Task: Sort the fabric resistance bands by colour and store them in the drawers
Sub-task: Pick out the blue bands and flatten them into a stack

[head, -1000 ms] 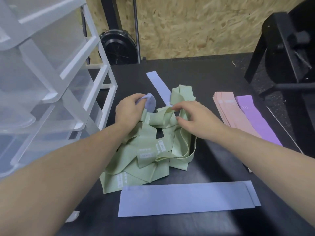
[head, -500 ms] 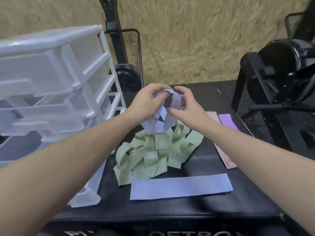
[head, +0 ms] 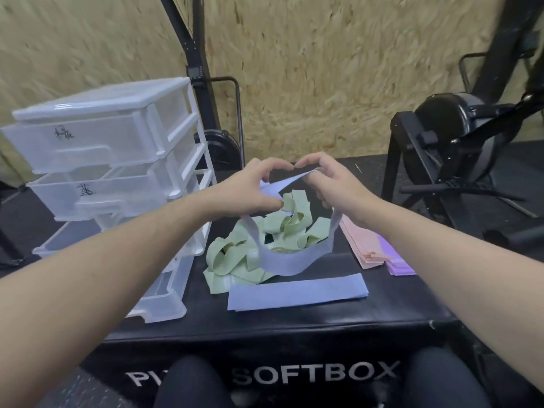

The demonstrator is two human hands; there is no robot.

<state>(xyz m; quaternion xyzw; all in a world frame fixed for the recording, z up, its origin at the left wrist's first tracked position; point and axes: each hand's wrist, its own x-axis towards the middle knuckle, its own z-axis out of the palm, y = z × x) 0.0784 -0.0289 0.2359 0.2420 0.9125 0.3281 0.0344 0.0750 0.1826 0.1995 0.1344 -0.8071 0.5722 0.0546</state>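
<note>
The drawers (head: 117,160) stood at our left on the black box (head: 294,328), three of them pulled out and none showing a band inside, so we judged the storing not yet begun. The green heap (head: 250,248) lay tangled mid-box, still unsorted, while the blue pile (head: 297,293) in front and the pink (head: 362,242) and purple (head: 397,263) piles at right were laid flat. Our left hand (head: 253,187) and right hand (head: 338,189) each pinched a blue band (head: 291,260), its loop sagging above the heap.
</note>
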